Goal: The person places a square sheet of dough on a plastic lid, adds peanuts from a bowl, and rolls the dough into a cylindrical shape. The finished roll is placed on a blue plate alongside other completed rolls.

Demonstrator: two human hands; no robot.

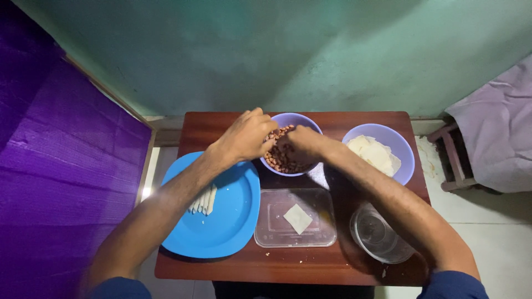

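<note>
A lavender bowl [302, 119] of brown peanuts [280, 158] stands at the back middle of a small wooden table [288, 266]. My left hand [247, 135] curls over the bowl's left rim, fingers bent toward the nuts. My right hand [299, 141] reaches into the bowl, fingers down among the peanuts; whether it grips any is hidden. Below the bowl lies a clear plastic tray [271, 227] with one pale square wrapper [298, 217] on it.
A blue plate [230, 221] at the left carries several thin white rolls [204, 200]. A second lavender bowl [402, 147] at the back right holds pale wrappers [374, 153]. A clear glass bowl [379, 235] sits at the front right. Green wall behind, purple cloth left.
</note>
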